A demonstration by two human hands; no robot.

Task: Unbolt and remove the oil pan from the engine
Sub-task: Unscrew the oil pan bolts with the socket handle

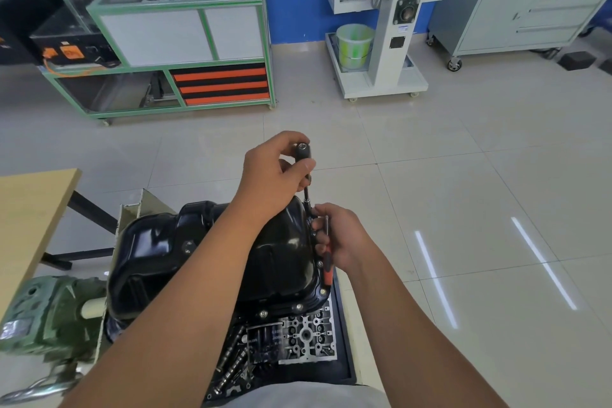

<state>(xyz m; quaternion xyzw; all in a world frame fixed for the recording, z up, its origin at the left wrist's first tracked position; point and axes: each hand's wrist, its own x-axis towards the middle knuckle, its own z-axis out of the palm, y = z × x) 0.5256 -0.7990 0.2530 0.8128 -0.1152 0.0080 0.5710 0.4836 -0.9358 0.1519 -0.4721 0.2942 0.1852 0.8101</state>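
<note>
Nearest you, the tray [344,334] under the engine holds a camshaft [231,364] and a valve-body-like casting [308,338] w/ loose bits; keep freed bolts there, not on the floor. Above it the black oil pan [212,252] sits upside-up on the engine, flange bolts [299,307] visible along the near edge, so it's not free yet. Your right hand [341,238] is curled round a red-handled tool [328,258] while its fingertips steady the driver's shaft at the pan's right flange. Your left hand [275,172] pinches the black knob of the nut driver [304,156], shaft running down to a bolt I can't see, hidden by fingers. Looks like you're spinning out a right-side bolt. Keep the shaft square to the flange, socket fully seated, light down-pressure; if it binds, stop and reseat. Work round the rim evenly, and support the pan before the last bolts go. Far off: green rack [185,30], engine stand [390,20].
</note>
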